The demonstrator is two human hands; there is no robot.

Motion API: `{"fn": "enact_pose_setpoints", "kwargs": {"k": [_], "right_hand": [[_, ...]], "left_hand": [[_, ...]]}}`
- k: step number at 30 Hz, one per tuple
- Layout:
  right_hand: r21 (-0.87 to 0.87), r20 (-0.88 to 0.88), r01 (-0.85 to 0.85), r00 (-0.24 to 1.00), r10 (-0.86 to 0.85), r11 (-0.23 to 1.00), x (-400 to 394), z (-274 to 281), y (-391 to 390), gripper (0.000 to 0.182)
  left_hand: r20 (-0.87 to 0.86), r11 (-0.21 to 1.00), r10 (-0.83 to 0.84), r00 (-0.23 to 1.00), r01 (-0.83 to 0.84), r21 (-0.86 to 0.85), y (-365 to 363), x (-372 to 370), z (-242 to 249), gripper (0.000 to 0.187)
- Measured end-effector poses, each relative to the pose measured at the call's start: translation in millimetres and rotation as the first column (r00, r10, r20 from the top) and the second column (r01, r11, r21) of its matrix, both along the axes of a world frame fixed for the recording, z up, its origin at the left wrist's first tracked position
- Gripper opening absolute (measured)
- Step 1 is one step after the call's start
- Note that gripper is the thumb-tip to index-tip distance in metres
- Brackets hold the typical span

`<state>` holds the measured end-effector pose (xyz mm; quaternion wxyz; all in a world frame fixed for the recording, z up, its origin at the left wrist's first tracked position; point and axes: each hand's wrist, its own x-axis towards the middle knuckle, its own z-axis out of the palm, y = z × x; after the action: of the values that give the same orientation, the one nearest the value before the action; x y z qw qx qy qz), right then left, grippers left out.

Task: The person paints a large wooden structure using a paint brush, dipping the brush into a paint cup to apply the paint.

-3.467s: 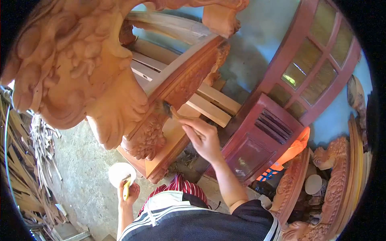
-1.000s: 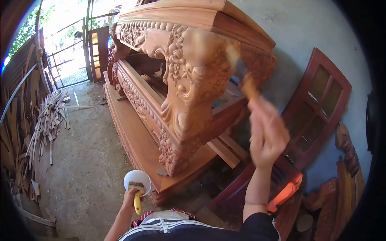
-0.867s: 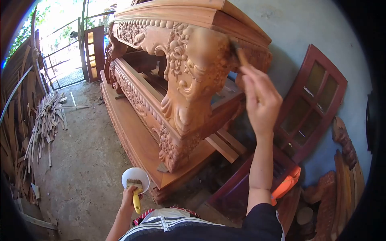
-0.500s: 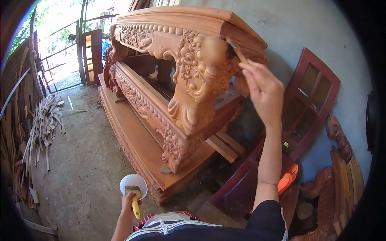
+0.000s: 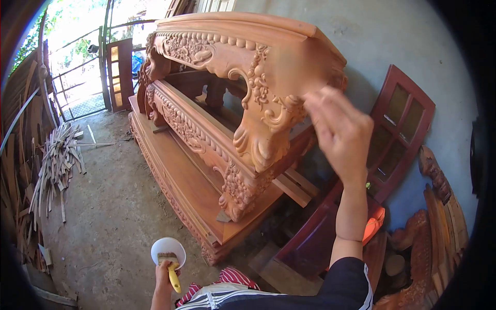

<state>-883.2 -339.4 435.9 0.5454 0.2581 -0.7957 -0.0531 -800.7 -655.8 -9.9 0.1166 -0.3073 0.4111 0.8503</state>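
Note:
Low at the left, my left hand [image 5: 164,276] is closed around a white bowl [image 5: 179,248] and a flat brush [image 5: 174,279] with a yellow handle, its bristles over the bowl's inside. My right hand [image 5: 341,132] is raised beside the upper corner of a carved wooden piece [image 5: 258,137], fingers pinched together. A blurred patch covers the area at its fingertips, so what it holds cannot be made out. The carved piece stands on another carved wooden piece [image 5: 206,206] with a broad flat top.
Wood strips [image 5: 57,160] lie piled on the floor at the left. A dark red panelled door [image 5: 400,124] leans on the wall at the right, near an orange object [image 5: 373,225] and carved wood parts [image 5: 413,258]. A metal gate [image 5: 80,77] stands at the back left.
My right hand has moved lower along the carved corner, and the thin brush seen in it earlier no longer shows clearly. The carved piece appears slightly shifted right in view.

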Motion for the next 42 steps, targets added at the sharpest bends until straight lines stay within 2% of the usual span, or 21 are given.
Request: {"fn": "enact_pose_setpoints", "kwargs": {"k": [2, 4, 8, 10, 11, 13, 14, 16, 17, 19, 21, 23, 26, 28, 30, 32, 34, 38, 40, 41, 42], "right_hand": [[-0.095, 0.04, 0.036, 0.999, -0.033, 0.995, -7, 18, 1, 0.013], [0.026, 0.029, 0.137, 0.99, -0.138, 0.99, -26, 36, 12, 0.015], [0.064, 0.119, 0.112, 0.986, -0.119, 0.992, -58, 78, 4, 0.019], [0.205, 0.255, 0.12, 0.952, -0.172, 0.971, -63, 102, -2, 0.022], [0.202, 0.261, 0.119, 0.95, -0.17, 0.972, -57, 110, -13, 0.022], [-0.017, 0.597, 0.048, 0.802, -0.028, 0.999, -50, 121, -40, 0.022], [-0.017, 0.596, 0.047, 0.802, -0.027, 0.999, -56, 120, -49, 0.022], [-0.105, 0.386, 0.058, 0.922, -0.013, 0.993, -71, 117, -61, 0.028], [-0.109, 0.388, 0.063, 0.922, -0.016, 0.992, -84, 114, -56, 0.028], [-0.116, 0.496, -0.06, 0.861, 0.11, 0.991, -110, 113, -34, 0.023], [-0.097, 0.424, 0.176, 0.898, -0.119, 0.98, -95, 119, -16, 0.026], [-0.267, 0.388, 0.121, 0.922, -0.008, 0.956, -60, 113, -11, 0.028], [-0.299, 0.446, 0.279, 0.886, -0.125, 0.913, -27, 109, -4, 0.027], [-0.396, 0.262, 0.224, 0.957, -0.124, 0.89, -24, 97, -12, 0.028], [-0.389, 0.248, 0.254, 0.955, -0.165, 0.886, -30, 79, -27, 0.024], [0.065, 0.006, 0.288, 0.957, -0.289, 0.955, -33, 59, -35, 0.014], [0.042, 0.08, 0.183, 0.979, -0.186, 0.982, -17, 42, -51, 0.008], [0.072, -0.002, 0.279, 0.96, -0.28, 0.958, -13, 17, -74, 0.012], [0.332, 0.032, 0.502, 0.84, -0.542, 0.798, -21, 3, -75, 0.013], [0.38, 0.07, 0.465, 0.848, -0.526, 0.8, -21, -8, -76, 0.015], [0.403, 0.2, 0.293, 0.896, -0.396, 0.867, -23, -20, -71, 0.014]], "left_hand": [[0.009, 1.0, -0.01, 1.0, 0.01, -0.003, -5, 3, -2, 0.024], [0.006, 1.0, 0.008, 1.0, -0.008, -0.013, -8, 4, -5, 0.024], [-0.003, 0.998, 0.045, 0.999, -0.045, -0.031, -8, 1, -10, 0.024], [0.005, 0.998, 0.056, 0.998, -0.056, 0.0, -5, -2, -12, 0.025], [0.007, 0.997, 0.064, 0.998, -0.064, 0.031, -4, -3, -12, 0.025], [0.012, 0.998, 0.064, 0.998, -0.064, 0.019, -4, -6, -6, 0.025], [0.011, 0.997, 0.067, 0.998, -0.067, 0.026, -4, -7, -4, 0.025], [0.014, 0.995, 0.087, 0.996, -0.087, 0.038, -9, -11, -7, 0.024], [0.013, 0.993, 0.108, 0.994, -0.108, 0.055, -12, -14, -8, 0.024], [0.005, 0.991, 0.123, 0.992, -0.123, 0.057, -22, -21, -10, 0.024], [-0.012, 0.984, 0.168, 0.986, -0.167, 0.064, -35, -35, -14, 0.024], [-0.012, 0.986, 0.161, 0.987, -0.16, 0.039, -51, -49, -16, 0.024], [0.013, 0.994, 0.113, 0.994, -0.113, -0.002, -73, -81, -34, 0.024], [-0.012, 0.991, 0.134, 0.991, -0.134, -0.002, -83, -107, -46, 0.024], [-0.006, 0.993, 0.105, 0.994, -0.105, -0.051, -81, -136, -29, 0.022], [-0.095, 1.0, 0.001, 0.995, -0.001, 0.0, -80, -167, -15, 0.023], [-0.131, 0.998, -0.065, 0.989, 0.065, 0.0, -70, -196, -3, 0.022], [-0.148, 0.988, -0.151, 0.977, 0.151, -0.012, -42, -235, 13, 0.018], [-0.132, 0.969, -0.249, 0.96, 0.248, -0.019, -29, -245, 19, 0.02], [-0.111, 0.963, -0.267, 0.957, 0.267, -0.015, -25, -248, 21, 0.02], [-0.14, 0.947, -0.32, 0.937, 0.322, -0.003, -20, -253, 22, 0.02]]}}
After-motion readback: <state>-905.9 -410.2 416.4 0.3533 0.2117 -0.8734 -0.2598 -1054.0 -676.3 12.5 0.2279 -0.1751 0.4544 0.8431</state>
